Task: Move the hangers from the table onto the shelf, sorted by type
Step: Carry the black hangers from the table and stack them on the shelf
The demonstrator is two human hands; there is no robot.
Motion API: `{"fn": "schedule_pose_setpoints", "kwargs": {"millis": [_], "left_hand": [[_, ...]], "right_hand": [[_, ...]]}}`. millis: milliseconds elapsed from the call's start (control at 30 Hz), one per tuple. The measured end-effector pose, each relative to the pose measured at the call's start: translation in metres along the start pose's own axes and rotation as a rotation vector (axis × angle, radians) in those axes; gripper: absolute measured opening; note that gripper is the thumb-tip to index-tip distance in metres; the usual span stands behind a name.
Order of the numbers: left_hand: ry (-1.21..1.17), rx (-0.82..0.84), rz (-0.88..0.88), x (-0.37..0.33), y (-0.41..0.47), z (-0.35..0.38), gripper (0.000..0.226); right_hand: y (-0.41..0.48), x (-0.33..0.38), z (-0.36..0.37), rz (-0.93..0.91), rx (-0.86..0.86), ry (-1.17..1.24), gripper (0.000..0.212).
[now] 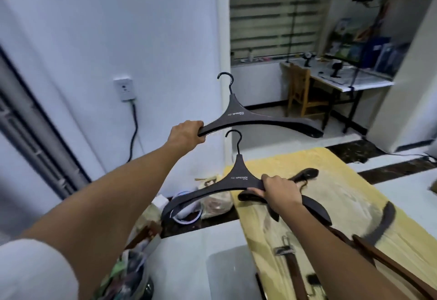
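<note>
My left hand [186, 133] grips the left arm tip of a wide dark suit hanger [238, 114], held up in the air with its hook pointing up. My right hand [281, 193] grips the right arm of a second, matching dark hanger [236, 181], lower and nearer, above the table's left edge. More dark hangers [307, 174] lie on the yellow cloth [350, 195] covering the table. Brown wooden hangers with metal clips [293, 269] lie at the near end. No shelf is visible.
Plastic bags and a coiled cable [208, 202] sit on the floor left of the table. A wall socket with a cord [125, 89] is on the white wall. A wooden chair [305, 94] and a cluttered desk [350, 79] stand in the far room.
</note>
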State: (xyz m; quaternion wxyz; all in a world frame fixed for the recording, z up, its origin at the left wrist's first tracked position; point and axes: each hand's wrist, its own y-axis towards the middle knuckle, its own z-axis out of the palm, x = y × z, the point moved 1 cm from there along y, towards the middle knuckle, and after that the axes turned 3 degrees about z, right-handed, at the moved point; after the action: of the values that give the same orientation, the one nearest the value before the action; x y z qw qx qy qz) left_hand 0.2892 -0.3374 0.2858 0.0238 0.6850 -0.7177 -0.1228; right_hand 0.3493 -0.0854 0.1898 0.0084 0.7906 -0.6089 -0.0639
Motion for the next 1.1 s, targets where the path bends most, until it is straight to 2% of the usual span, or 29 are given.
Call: {"fn": "schedule_pose_setpoints", "kwargs": {"millis": [333,433,567,700,867,1000,1100], "left_hand": [[-0.007,0.009,-0.311,0.149,-0.105,-0.028,0.017],[-0.015,0.011,-0.401,0.182,-0.154,-0.032,0.016],[0.013,0.030,-0.494,0.216,-0.218,-0.034,0.015],[0.048,0.034,-0.581,0.244,-0.272,-0.045,0.014],[0.075,-0.013,-0.690,0.269,-0.321,-0.068,0.010],[0.083,-0.075,-0.783,0.284,-0.356,-0.084,0.009],[0.101,-0.098,-0.862,0.293,-0.383,-0.095,0.007]], "right_hand": [[0.001,0.134,-0.015,-0.217,-0.095,0.002,0.064],[-0.012,0.175,-0.019,-0.322,-0.162,0.005,0.056],[-0.028,0.220,-0.013,-0.438,-0.128,0.012,0.078],[-0.046,0.255,-0.028,-0.504,-0.102,0.005,0.062],[-0.053,0.299,-0.029,-0.657,-0.066,0.041,0.063],[-0.055,0.334,-0.028,-0.781,-0.095,0.064,0.076],[-0.054,0.363,-0.031,-0.865,-0.067,0.098,0.063]]}}
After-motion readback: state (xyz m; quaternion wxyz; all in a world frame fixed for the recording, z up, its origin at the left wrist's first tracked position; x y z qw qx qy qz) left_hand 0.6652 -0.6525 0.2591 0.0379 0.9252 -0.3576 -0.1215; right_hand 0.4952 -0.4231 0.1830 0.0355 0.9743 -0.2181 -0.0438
